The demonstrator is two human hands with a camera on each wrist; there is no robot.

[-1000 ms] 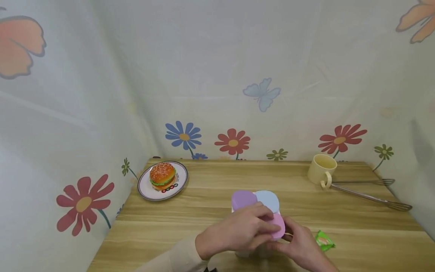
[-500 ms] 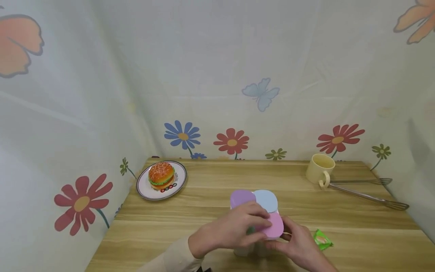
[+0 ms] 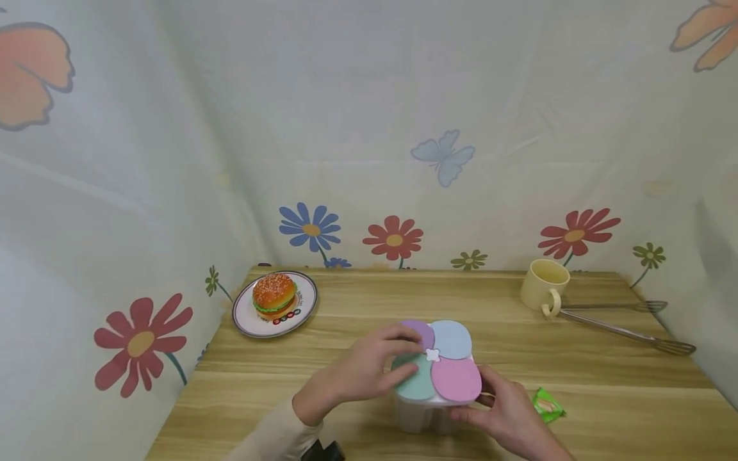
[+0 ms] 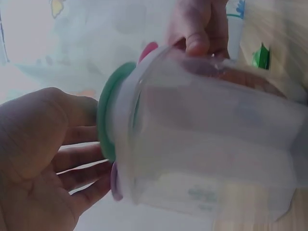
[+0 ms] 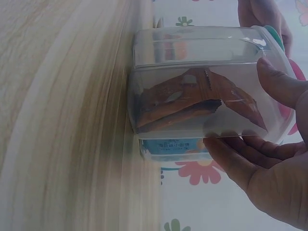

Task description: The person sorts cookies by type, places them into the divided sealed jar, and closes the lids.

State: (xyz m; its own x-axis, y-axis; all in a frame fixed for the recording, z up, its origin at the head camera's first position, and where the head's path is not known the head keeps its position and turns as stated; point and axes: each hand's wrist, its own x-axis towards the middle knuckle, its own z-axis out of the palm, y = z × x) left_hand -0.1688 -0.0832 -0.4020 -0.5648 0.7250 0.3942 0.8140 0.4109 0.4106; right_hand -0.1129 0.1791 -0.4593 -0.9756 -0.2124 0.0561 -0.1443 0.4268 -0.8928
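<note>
A clear storage canister stands upright on the table, its white-rimmed top bearing a purple lid, a light blue lid, a pink lid and a green lid. My left hand rests its loosely spread fingertips on the green and purple lids. With thumb and fingers on either side, my right hand grips the canister near its rim. Through the wall, the right wrist view shows a brown packet and a blue packet.
A small green packet lies right of my right hand. Back left is a plate with a hamburger. A yellow mug stands back right, beside a metal whisk and a second long metal utensil.
My left hand has slid left off the pink lid, uncovering the green lid and the top's white centre piece. My right hand keeps its grip on the canister.
</note>
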